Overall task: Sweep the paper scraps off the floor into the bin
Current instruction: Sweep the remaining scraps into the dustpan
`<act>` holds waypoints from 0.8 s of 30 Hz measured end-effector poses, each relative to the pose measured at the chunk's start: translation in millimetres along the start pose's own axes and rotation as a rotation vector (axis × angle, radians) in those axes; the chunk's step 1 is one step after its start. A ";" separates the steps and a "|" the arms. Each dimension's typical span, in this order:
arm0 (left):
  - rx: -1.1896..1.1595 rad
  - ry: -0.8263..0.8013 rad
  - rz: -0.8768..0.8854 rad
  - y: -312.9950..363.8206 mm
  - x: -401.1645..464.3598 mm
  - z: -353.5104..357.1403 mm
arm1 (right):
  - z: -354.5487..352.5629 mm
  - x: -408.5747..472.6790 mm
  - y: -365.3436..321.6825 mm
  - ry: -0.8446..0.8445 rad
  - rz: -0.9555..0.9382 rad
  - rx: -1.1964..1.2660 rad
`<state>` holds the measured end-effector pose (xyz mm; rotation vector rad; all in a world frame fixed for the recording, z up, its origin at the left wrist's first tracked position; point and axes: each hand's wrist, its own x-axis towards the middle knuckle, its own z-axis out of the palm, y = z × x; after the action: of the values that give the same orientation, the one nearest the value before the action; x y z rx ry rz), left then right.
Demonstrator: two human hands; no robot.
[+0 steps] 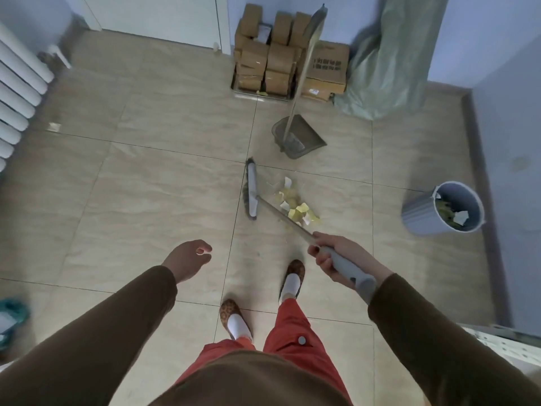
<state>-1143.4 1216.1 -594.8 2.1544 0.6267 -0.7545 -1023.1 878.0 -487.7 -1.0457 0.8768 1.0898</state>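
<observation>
Yellow and white paper scraps (295, 203) lie in a small pile on the tiled floor ahead of my feet. A grey broom (251, 190) rests its head on the floor just left of the pile, its handle crossing over the scraps. My right hand (336, 257) grips the grey end of that handle. My left hand (188, 259) hangs free over the floor, fingers loosely curled, holding nothing. A grey long-handled dustpan (298, 136) stands upright beyond the pile. At the right, near the wall, a grey bin (439, 209) holds some scraps.
Stacked cardboard boxes (278, 57) and a large green sack (389, 60) stand against the far wall. A white radiator (17, 92) lines the left wall. A single scrap (54, 126) lies near it. A teal object (11, 315) sits at the lower left.
</observation>
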 end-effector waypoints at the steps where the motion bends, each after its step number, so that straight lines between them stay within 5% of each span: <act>1: 0.011 -0.004 -0.006 3.2 0.5 -0.3 | 8.3 13.4 -7.6 -0.066 0.017 0.070; 4: 0.041 0.008 -0.012 13.7 8.0 0.3 | 31.5 77.5 -37.4 -0.193 0.048 0.264; 11: 0.123 0.014 -0.005 55.6 33.2 -4.2 | 15.9 129.5 -86.4 -0.173 -0.037 0.539; 16: 0.158 -0.023 0.017 113.6 53.7 -2.2 | -13.8 81.7 -80.1 -0.099 -0.049 0.624; 24: 0.168 0.013 0.143 240.3 102.8 -8.2 | -77.5 -36.7 -116.5 -0.250 -0.030 0.833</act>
<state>-915.5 1099.1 -542.4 2.3311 0.4232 -0.7386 -923.7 780.0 -449.6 -0.2227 0.9732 0.6908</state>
